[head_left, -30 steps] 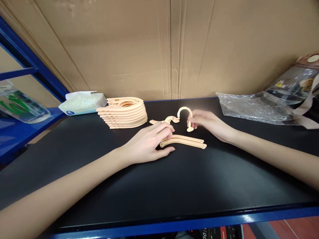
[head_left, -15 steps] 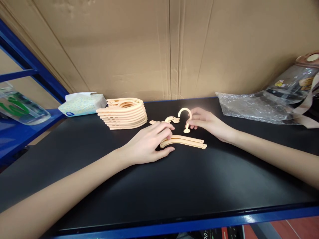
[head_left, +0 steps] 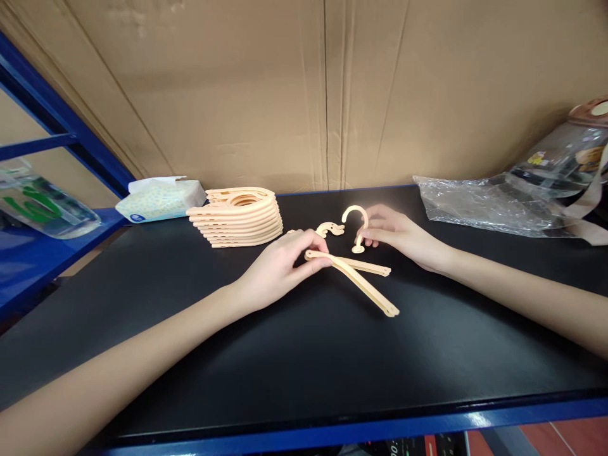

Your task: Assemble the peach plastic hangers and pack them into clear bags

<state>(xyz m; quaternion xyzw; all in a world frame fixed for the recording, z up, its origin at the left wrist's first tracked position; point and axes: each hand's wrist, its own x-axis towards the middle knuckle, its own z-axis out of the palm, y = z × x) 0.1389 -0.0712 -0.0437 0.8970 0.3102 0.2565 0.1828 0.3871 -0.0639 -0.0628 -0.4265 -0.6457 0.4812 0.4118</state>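
My left hand (head_left: 297, 261) pinches one end of a peach hanger arm (head_left: 363, 284), whose free end slants toward the front right. A second hanger arm (head_left: 370, 266) lies behind it on the black tabletop (head_left: 304, 367). Held upright in the fingers of my right hand (head_left: 389, 231) is a peach hanger hook (head_left: 364, 221), its round foot pointing down. Between the hands, a small curved peach piece (head_left: 330, 228) with holes lies on the table. Part of another peach piece behind my left hand is hidden.
Folded peach hangers (head_left: 237, 218) are stacked at the back left beside a tissue pack (head_left: 161, 199). A clear plastic bag (head_left: 475, 202) and a transparent bottle (head_left: 546, 161) with a strap are at the back right. A cardboard wall (head_left: 237, 95) rises behind the table.
My left hand has closed on the nearer hanger arm and turned it, its free end swinging toward me and away from the other arm. My right hand still holds the hook.
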